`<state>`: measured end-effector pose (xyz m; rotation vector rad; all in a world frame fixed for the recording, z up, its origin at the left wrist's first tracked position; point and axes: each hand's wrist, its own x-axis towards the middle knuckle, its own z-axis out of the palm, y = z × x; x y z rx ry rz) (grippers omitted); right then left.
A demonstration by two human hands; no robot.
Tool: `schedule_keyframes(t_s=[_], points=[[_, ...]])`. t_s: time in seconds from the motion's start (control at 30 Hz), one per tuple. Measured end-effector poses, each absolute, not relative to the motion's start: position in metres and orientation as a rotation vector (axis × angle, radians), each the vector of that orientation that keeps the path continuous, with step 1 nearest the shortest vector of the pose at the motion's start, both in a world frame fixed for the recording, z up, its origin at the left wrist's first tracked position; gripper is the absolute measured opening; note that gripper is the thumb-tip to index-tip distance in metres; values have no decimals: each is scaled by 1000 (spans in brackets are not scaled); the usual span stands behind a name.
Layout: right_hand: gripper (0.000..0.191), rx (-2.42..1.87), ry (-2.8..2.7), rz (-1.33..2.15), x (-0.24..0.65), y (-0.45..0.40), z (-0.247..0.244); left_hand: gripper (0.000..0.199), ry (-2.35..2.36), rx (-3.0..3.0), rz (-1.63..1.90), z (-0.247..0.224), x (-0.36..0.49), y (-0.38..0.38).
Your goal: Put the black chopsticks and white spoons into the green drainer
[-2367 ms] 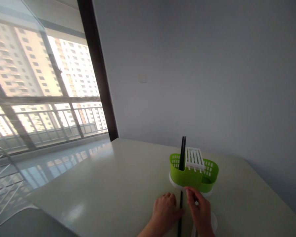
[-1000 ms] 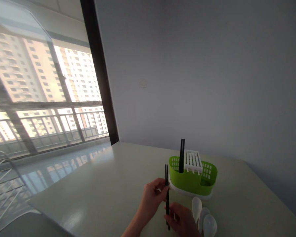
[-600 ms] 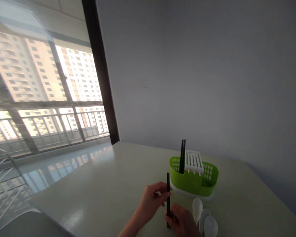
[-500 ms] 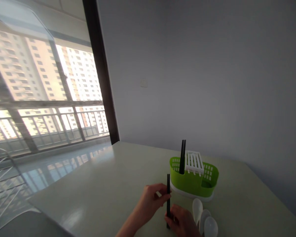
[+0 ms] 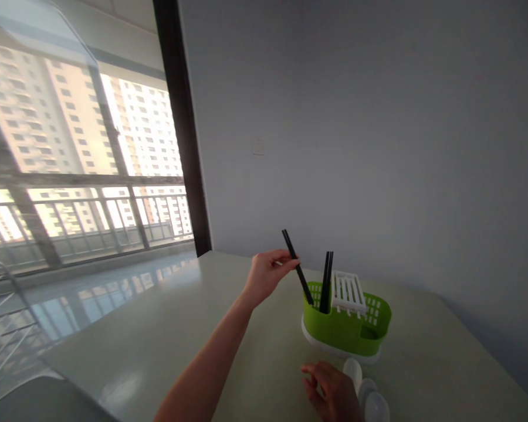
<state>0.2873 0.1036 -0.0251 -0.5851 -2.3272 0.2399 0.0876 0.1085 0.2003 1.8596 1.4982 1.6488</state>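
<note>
"Behind the pale table (image 5: pixel 158 346) stands a plain grey wall (image 5: pixel 378 146), and to the left one sees tall buildings through the window (image 5: pixel 136 129). What do your hands do?"

"With my left hand (image 5: pixel 270 275) I grasp a pair of black chopsticks (image 5: pixel 302 279), between the thumb and the fingers. They lean, with the upper ends toward the left."

"And where are their lower ends?"

"They are at the left end of the green basket (image 5: pixel 343 337), close to its rim. Whether they touch it, I cannot tell."

"Is something already in this basket?"

"Yes, some other dark chopsticks (image 5: pixel 326 284) stand in the left compartment, almost upright, just beside the white rack (image 5: pixel 348 291). The rack has slats and small hooks, and it sits across the middle. Under the basket is a white base (image 5: pixel 317 343)."

"What about your right hand (image 5: pixel 332 390)?"

"It is low, in front of the basket, with the fingers loosely bent and the thumb apart from them. I see nothing grasped in it. The white spoons (image 5: pixel 377 407) lie just beside it, on its right, partly cut by the lower edge of the view. If my hand touches the nearest one, I cannot tell."
</note>
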Motion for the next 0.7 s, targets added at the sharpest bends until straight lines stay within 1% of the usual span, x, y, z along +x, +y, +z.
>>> schedule_keyframes(t_s=[0.1,0.2,0.37,0.7], points=[[14,-545,-2323,155,285,106,-29,27,1546,1951,1539,187,94,153],[13,-536,-2310,86,283,107,-29,25,1693,2002,1367,161,99,186],[13,-512,-2282,4,281,107,-32,26,1824,2014,1216,127,104,210],[13,-457,-2292,-70,274,102,-34,28,1857,2036,1078,111,113,233]])
